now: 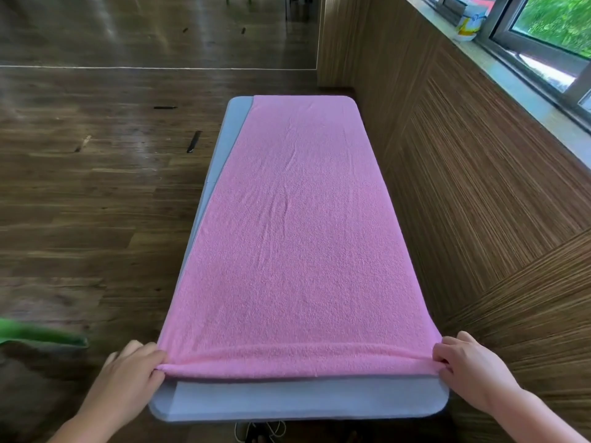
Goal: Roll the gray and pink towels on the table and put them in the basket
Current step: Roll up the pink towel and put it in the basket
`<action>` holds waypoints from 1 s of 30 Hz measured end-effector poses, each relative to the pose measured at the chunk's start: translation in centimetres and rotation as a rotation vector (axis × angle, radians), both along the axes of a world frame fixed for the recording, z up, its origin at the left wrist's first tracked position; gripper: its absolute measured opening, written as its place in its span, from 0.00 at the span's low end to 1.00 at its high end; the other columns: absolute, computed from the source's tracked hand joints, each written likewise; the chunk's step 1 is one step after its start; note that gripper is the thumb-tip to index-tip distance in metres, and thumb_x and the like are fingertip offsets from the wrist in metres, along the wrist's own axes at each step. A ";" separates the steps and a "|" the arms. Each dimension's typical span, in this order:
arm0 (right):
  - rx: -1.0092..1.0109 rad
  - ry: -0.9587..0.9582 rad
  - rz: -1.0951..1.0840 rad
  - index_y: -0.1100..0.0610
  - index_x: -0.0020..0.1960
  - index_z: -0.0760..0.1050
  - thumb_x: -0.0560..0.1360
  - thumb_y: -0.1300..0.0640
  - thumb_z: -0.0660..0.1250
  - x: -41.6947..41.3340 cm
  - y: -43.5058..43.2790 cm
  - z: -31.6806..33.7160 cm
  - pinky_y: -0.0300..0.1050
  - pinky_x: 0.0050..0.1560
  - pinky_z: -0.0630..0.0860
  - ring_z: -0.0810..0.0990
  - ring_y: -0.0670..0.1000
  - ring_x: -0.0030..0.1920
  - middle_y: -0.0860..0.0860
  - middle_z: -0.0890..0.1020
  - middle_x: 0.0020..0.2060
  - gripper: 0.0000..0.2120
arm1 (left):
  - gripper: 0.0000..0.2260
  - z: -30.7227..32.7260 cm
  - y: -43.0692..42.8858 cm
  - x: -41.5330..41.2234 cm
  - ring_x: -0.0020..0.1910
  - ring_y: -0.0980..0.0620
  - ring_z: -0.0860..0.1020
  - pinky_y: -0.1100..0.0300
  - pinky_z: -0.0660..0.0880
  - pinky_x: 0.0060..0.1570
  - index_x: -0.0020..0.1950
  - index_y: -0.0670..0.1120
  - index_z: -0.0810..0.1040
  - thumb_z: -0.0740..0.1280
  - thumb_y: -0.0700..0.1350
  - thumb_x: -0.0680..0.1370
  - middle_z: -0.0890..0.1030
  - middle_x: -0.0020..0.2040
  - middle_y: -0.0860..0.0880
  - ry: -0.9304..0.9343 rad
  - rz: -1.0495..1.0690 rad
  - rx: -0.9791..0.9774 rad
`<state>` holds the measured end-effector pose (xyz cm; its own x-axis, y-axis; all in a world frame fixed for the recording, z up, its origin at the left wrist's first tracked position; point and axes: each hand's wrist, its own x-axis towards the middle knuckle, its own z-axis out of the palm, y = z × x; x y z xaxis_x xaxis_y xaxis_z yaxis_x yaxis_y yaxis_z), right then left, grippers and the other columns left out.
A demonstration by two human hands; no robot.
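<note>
Hands sit at the near end of the table point(220, 174), one at each corner of the pink towel point(294, 235). The towel lies flat along the length of the table, reaching its far end and covering its right side, while a gray strip of the table shows along its left side. A few shallow creases run lengthwise near the middle of the table. At the near end, the towel's edge is turned over into a thin first roll point(297, 362) that runs across the table's width. The left hand point(131, 372) pinches the left end of this roll with curled fingers and thumb, just at the table's left edge. The right hand point(470, 362) grips the right end with its fingers curled over the fabric, at the table's right edge. Nearer than the roll, a pale gray band point(303, 398) lies bare on the table; I cannot tell whether it is the tabletop or a gray towel. Left of the table's near end, on the wooden floor point(96, 187), is a blurred green object point(41, 334) too indistinct to name. Right of the table stands a wood-panelled wall point(479, 187), with a window sill point(499, 68) above it bearing a white and yellow container point(468, 25).
</note>
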<state>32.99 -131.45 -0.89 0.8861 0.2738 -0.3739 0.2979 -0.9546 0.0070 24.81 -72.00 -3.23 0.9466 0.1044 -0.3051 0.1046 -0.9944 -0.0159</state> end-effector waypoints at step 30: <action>0.048 -0.184 0.043 0.47 0.44 0.82 0.76 0.47 0.69 4.6 1.9 -1.9 0.42 0.36 0.74 0.70 0.47 0.42 0.44 0.72 0.42 0.06 | 0.05 0.3 -2.3 4.3 0.50 0.60 0.70 0.67 0.68 0.43 0.49 0.59 0.78 0.68 0.48 0.77 0.74 0.49 0.64 -0.129 -0.003 -0.117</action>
